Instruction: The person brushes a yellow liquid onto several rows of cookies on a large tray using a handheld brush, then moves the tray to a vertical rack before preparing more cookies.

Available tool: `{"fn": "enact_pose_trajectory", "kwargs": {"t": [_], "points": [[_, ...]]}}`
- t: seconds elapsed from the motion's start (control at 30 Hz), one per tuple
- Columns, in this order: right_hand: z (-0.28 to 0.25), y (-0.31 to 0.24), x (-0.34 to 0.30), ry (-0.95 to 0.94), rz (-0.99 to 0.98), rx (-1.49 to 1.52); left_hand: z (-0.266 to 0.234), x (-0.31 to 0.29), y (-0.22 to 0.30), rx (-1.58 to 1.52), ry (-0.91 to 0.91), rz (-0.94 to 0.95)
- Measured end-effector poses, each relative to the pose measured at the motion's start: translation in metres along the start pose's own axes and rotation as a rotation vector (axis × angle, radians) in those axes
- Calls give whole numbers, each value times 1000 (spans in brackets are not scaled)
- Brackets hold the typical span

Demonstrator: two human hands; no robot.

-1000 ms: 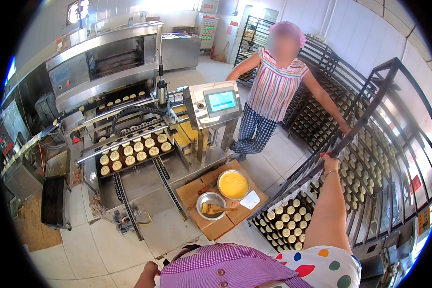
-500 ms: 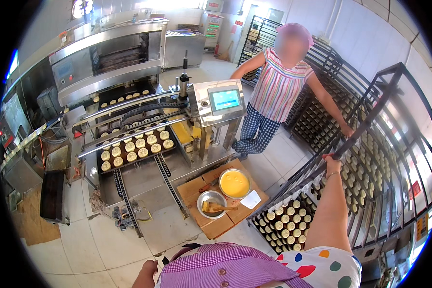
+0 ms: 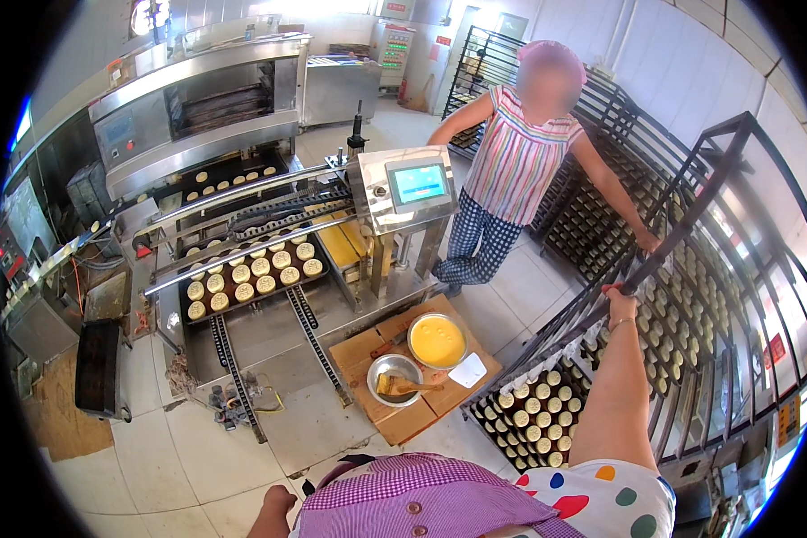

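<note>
My right arm stretches out to a tall black metal rack on the right. My right hand is closed round the rack's upright bar. Trays of round, stamped pastries fill its shelves. Low at my left side hangs my left hand, its fingers curled and holding nothing that I can see. A co-worker in a striped top and pink cap faces me, with one hand on the same rack and the other arm behind the machine's control screen.
A steel machine at left carries a tray of pastries under its rails. On a cardboard box stand a bowl of yellow liquid and a metal bowl with a brush. More loaded racks stand behind the co-worker.
The black post on the machine has shifted slightly right and away. My left hand has turned a little. My right hand and the co-worker's hand keep their places on the rack.
</note>
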State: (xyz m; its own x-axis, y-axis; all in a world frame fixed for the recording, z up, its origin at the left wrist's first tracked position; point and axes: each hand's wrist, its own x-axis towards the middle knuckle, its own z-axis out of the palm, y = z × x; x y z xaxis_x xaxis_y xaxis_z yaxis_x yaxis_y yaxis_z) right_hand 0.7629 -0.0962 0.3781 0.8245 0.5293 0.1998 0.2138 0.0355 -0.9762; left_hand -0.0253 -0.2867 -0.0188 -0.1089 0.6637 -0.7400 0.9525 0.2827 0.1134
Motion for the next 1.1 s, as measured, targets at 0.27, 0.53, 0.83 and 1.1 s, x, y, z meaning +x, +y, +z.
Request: {"fn": "enact_pose_trajectory", "kwargs": {"t": [0.27,0.53,0.83,1.1], "points": [[-1,5,4,0,-18,21,0,3,-1,101,-32,112],[3,0,0,2,3,6,-12,-8,9,8,1,61],[3,-7,-6,-11,11,6,-28,-17,17,-87,-45,59],[0,-2,-1,-4,0,28,-47,-41,39,-138,-88,-54]]}}
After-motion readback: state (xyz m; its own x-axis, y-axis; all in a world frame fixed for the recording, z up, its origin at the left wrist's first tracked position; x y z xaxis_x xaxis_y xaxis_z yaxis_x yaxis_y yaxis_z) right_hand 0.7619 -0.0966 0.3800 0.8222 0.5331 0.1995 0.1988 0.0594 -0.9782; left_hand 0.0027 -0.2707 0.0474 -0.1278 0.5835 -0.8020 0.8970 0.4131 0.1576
